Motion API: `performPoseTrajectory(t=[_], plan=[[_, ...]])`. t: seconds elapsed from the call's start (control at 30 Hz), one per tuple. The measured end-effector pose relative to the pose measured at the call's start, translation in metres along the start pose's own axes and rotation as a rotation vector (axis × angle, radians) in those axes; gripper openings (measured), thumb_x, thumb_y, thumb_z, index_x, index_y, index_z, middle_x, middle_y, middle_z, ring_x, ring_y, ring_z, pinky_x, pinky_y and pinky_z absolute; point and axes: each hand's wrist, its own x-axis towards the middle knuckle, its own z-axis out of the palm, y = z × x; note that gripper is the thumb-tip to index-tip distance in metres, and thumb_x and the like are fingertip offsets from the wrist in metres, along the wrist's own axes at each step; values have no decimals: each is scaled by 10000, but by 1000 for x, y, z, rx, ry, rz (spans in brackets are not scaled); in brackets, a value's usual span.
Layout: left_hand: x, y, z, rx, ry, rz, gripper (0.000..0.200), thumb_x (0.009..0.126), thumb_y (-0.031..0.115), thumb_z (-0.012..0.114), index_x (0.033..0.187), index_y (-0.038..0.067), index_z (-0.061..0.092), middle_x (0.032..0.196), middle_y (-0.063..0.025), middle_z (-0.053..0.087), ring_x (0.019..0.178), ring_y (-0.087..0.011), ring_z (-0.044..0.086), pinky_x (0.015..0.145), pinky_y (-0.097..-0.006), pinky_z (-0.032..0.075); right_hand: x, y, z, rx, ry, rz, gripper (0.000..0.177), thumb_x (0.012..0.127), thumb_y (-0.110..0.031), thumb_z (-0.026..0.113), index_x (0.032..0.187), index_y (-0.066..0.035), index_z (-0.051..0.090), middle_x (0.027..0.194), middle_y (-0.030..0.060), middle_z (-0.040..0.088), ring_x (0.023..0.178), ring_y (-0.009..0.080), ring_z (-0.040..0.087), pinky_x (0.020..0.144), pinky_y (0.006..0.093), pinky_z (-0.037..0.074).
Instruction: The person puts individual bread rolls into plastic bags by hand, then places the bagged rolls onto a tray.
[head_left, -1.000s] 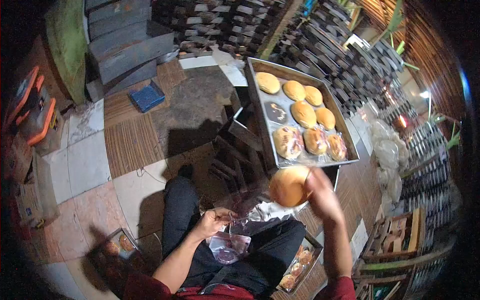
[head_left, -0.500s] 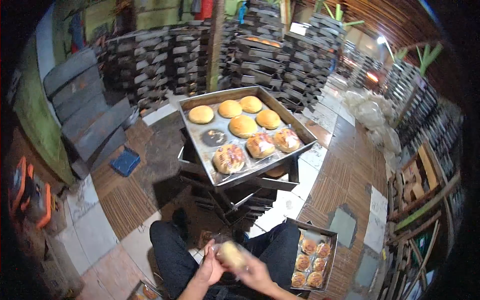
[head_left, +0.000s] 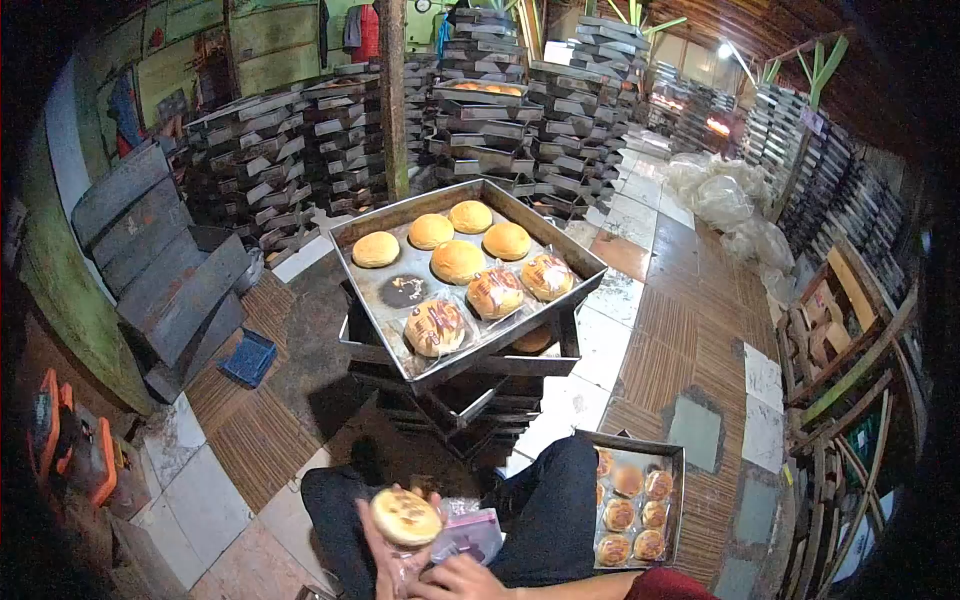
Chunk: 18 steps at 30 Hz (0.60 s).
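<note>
My left hand (head_left: 384,548) is closed around a round bun (head_left: 405,517), held up over my lap. Pale yellow with brown patches, the bun's broad face points up at me. Just below it, my right hand (head_left: 462,580) has its fingers curled in near my left palm, where some clear plastic shows; what they grip is hidden. Clear plastic bags (head_left: 470,535) with a pink strip lie between my legs, beside the bun. In front of me a metal baking tray (head_left: 385,325) carries several plain buns (head_left: 458,261) and 3 wrapped buns (head_left: 435,327) with printed film.
The tray tops a stack of crossed trays (head_left: 470,400). By my right leg stands another tray (head_left: 680,500) of wrapped buns. A blue plastic tray (head_left: 248,358) lies on the floor at left. Tall tray stacks (head_left: 350,130) and a wooden post (head_left: 393,100) stand behind.
The bun has shifted left and now shows its broad face. My right hand has dropped below it, and the plastic bags on my lap have come into sight. The head view has shifted.
</note>
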Motion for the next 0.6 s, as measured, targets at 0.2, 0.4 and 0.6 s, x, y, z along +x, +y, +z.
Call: performPoseTrajectory(t=[0.2, 0.4, 0.6], plan=[[-6, 19, 27, 36, -197, 275, 658, 770, 692, 401, 1187, 186, 456, 1220, -103, 468, 1092, -376, 466, 860, -609, 378, -20, 44, 5, 272, -70, 585, 208, 826, -184, 601, 977, -42, 582, 930, 71, 570, 791, 176, 544, 724, 267, 437], [6, 17, 8, 94, -167, 269, 633, 766, 653, 469, 1145, 147, 480, 1163, -146, 484, 1074, -354, 477, 829, -551, 425, -42, 58, 25, 684, -169, 583, 196, 881, -183, 553, 968, -11, 521, 825, 52, 568, 744, 109, 525, 673, 272, 450], [12, 18, -13, -10, -50, 267, 644, 725, 578, 587, 1085, 59, 461, 1068, -129, 502, 965, -287, 521, 735, -453, 491, -20, 46, 6, 160, -612, 356, 164, 796, -191, 585, 864, -47, 547, 728, 140, 507, 692, 271, 529, 610, 363, 411]])
